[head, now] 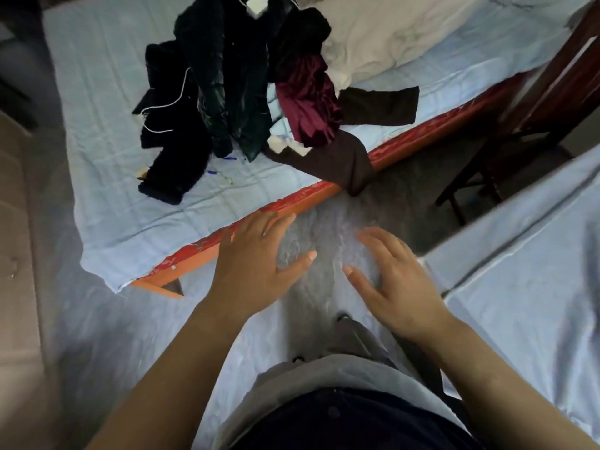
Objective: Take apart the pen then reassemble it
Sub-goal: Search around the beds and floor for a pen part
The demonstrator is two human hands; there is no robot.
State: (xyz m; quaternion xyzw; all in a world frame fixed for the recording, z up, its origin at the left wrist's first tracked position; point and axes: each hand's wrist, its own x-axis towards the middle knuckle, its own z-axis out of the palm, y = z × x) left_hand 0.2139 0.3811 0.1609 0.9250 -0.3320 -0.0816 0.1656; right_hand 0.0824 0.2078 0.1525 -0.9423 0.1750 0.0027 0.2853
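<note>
Small blue pen pieces lie on the light blue bedsheet near the clothes pile: one [211, 172] beside a thin whitish part [225, 180], another [229, 158] a little farther back. My left hand [256, 254] hovers with fingers spread over the red bed edge, holding nothing. My right hand [389, 280] is also spread and empty, over the grey floor between two beds. Both hands are well short of the pen pieces.
A heap of dark and maroon clothes [227, 92] with a white cord lies on the bed [107, 190]. A cream pillow [389, 37] sits at the back. A dark wooden chair [519, 125] stands right, and a second blue-sheeted bed [535, 271] is near right.
</note>
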